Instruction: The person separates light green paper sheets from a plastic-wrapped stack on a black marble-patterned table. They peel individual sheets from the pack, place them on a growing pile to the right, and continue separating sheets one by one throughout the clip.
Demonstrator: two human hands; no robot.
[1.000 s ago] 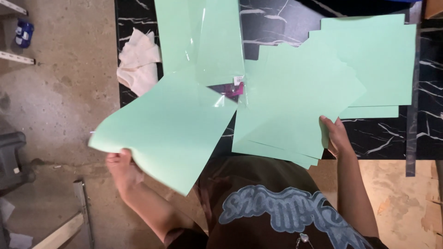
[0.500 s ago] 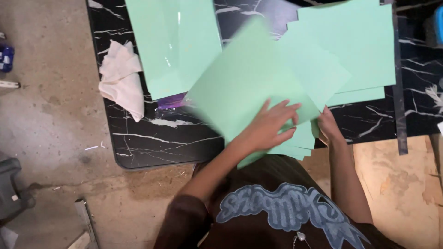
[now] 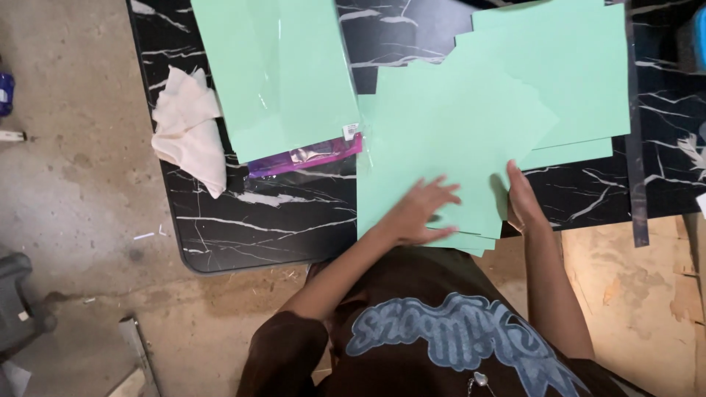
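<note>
- i see two hands on one loose stack of mint-green paper sheets (image 3: 456, 132) lying on the black marble-patterned table (image 3: 294, 213), at its near edge right in front of me.
- my left hand (image 3: 415, 217) lies flat on the top sheet, palm down, fingers spread and a little blurred, gripping nothing.
- my right hand (image 3: 523, 198) stands on its edge against the right side of the stack, fingers straight and pressed together; i cannot tell whether the thumb is tucked under a sheet.
- the stack is fanned out: i count about five offset edges, but the sheets overlap too much for a sure count, and the top right ones are cut off by the frame.
- one separate pack of the same green paper in clear film (image 3: 283, 73) lies to the left of the stack, apart from both hands; its top runs out of view.
- one purple packet (image 3: 305, 156) shows from under that pack's lower edge, mostly hidden.
- one crumpled whitish cloth (image 3: 190, 129) hangs over the table's left edge.
- one long dark strip (image 3: 636, 162), perhaps a ruler, lies on the right of the table; i cannot make out what it is.
- on the concrete floor (image 3: 73, 198) small items at the left edge are cut off.
</note>
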